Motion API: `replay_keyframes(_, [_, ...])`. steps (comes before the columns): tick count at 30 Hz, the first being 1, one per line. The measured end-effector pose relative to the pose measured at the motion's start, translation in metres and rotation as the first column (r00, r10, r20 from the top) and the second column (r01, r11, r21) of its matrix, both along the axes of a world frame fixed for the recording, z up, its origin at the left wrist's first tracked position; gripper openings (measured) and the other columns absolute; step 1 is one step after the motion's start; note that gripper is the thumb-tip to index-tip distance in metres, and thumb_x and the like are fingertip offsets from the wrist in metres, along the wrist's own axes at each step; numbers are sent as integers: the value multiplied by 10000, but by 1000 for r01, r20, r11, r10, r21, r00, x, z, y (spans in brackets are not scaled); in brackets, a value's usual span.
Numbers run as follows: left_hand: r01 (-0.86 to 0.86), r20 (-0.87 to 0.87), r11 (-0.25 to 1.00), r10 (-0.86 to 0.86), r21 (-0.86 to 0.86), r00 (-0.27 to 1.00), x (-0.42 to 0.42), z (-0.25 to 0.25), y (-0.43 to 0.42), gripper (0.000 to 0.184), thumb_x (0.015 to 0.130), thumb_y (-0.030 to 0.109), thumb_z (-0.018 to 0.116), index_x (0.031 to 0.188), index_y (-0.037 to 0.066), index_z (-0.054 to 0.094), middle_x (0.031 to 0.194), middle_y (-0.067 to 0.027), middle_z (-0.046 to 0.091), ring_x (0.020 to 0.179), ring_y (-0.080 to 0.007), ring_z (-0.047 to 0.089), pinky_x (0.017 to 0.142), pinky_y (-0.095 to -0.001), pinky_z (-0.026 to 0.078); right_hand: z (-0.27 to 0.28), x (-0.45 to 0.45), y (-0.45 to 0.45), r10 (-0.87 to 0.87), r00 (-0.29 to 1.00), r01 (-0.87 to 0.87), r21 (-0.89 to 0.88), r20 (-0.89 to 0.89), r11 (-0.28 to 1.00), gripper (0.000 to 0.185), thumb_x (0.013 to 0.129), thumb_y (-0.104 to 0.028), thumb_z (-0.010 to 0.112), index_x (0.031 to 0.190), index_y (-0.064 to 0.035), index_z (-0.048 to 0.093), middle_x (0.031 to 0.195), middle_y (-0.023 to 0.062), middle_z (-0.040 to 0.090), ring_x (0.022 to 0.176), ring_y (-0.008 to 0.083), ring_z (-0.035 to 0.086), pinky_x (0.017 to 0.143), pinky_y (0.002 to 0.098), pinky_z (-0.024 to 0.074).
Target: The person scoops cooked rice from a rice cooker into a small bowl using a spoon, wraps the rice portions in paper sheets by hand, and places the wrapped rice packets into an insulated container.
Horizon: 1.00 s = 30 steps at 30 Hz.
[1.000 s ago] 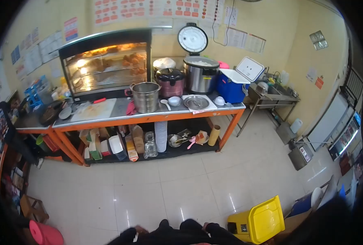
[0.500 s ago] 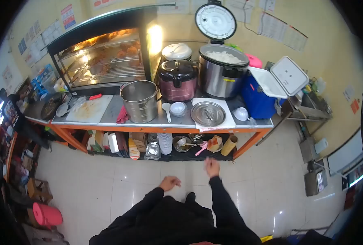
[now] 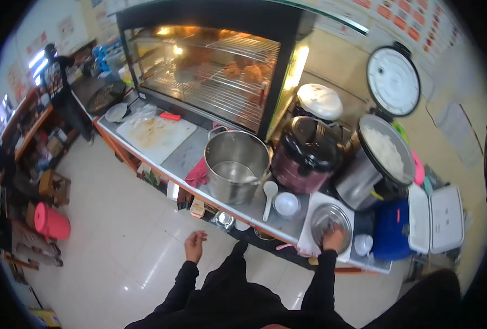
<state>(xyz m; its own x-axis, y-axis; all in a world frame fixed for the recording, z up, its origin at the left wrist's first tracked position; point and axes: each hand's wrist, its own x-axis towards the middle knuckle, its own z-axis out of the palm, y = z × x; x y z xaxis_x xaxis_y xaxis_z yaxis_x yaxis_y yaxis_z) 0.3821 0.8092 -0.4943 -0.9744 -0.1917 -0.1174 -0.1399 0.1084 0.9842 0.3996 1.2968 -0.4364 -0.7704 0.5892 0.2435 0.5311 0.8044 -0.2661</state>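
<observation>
My right hand [image 3: 334, 238] is closed on the handle of a round metal pot lid [image 3: 316, 218], which lies on a white board [image 3: 304, 241] at the counter's front. My left hand [image 3: 195, 245] hangs over the floor before the counter, its fingers loosely bent and holding nothing. Up and left of the lid stands a tall steel pot [image 3: 232, 189], uncovered, with what looks like a ladle or spoon inside. A white rice paddle [image 3: 269, 200] and small white bowls [image 3: 286, 205] lie between pot and lid. Another white bowl [image 3: 363, 244] sits right of the lid.
Behind are a pink rice cooker [image 3: 304, 159], a large open cooker of rice [image 3: 386, 156] and a glass warming cabinet [image 3: 199, 77]. An open blue cooler [image 3: 391, 230] stands right. A cutting board [image 3: 156, 137] with a red-handled knife [image 3: 170, 116] lies left. People [image 3: 57, 82] stand far left.
My right hand has moved forward onto the metal lid and taken its handle. My left hand stays low in the air. The view has turned and come closer to the counter.
</observation>
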Motion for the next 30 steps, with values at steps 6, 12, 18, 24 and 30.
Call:
replay_keyframes(6, [-315,-166,936,340,157,926,-106,62,1,301,1059,227,450,1063,-8,638,947,-66,665,847,-128,606,782,-273,493,122,4,-17,3,940,-202,-553,-340,808,370,902,10,584,1270,-4,620,945,84,636,937,143,585,837,281,462])
replay_keyframes(12, [-301,-342,952,302,58,890,-156,121,39,307,1045,221,417,1149,9,613,1185,-84,609,1036,-158,568,831,-301,462,230,-137,-147,610,694,-719,-386,-381,577,387,894,2,592,1277,-29,634,836,91,555,758,183,536,699,275,415])
replay_keyframes(18, [-257,-317,965,232,-41,920,-172,139,58,315,1003,169,427,1217,1,586,1313,-160,546,1261,-298,482,1097,-387,321,169,-261,-227,801,508,-856,-293,-317,427,424,865,32,578,1266,-88,649,930,161,571,876,319,581,770,354,466])
replay_keyframes(24, [-226,-307,972,195,-69,932,-174,134,68,380,1026,171,427,1369,14,471,1298,-129,536,1235,-227,496,1032,-333,379,120,-280,-241,859,438,-882,-313,-266,353,435,868,10,565,1298,-31,615,922,152,550,926,320,560,848,398,447])
replay_keyframes(30, [-147,-312,989,131,-28,941,-162,150,64,405,1038,213,465,1405,44,441,1351,-112,501,1248,-216,493,1023,-324,393,131,-268,-237,867,475,-854,-317,-151,413,454,866,29,561,1309,-56,617,986,169,491,916,354,541,861,413,439])
